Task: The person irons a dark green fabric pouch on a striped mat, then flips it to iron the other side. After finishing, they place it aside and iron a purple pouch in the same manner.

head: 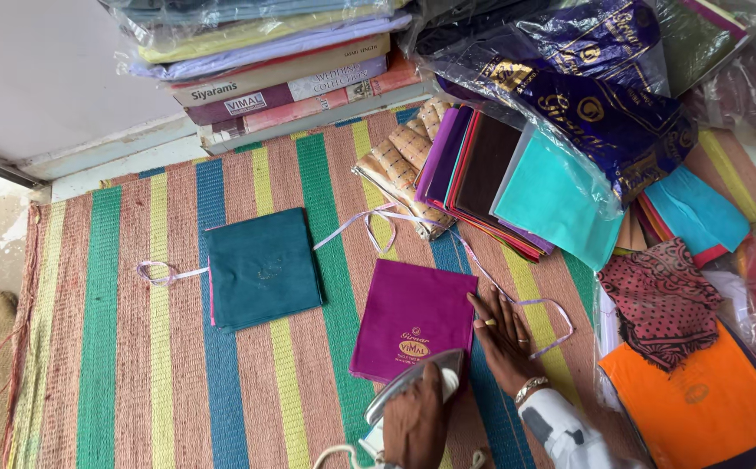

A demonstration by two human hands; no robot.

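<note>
Carefully, right hand [506, 334] lies flat, fingers together, beside the purple cloth [413, 320] on the mat [118, 347]; left hand [414, 426] grips the iron [413, 382] (keep its tip level).

A folded teal cloth [262, 267] lies on the striped mat [100, 347].

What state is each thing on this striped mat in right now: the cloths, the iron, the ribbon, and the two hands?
Purple cloth: folded flat, iron tip on its lower edge.
Teal cloth: folded, lying apart on the striped mat.
Iron: gripped by the left hand.
Right hand: fingers flat beside the purple cloth.
Ribbon: loose, untied.
Fanned fabric stack: partly in open plastic.
</note>
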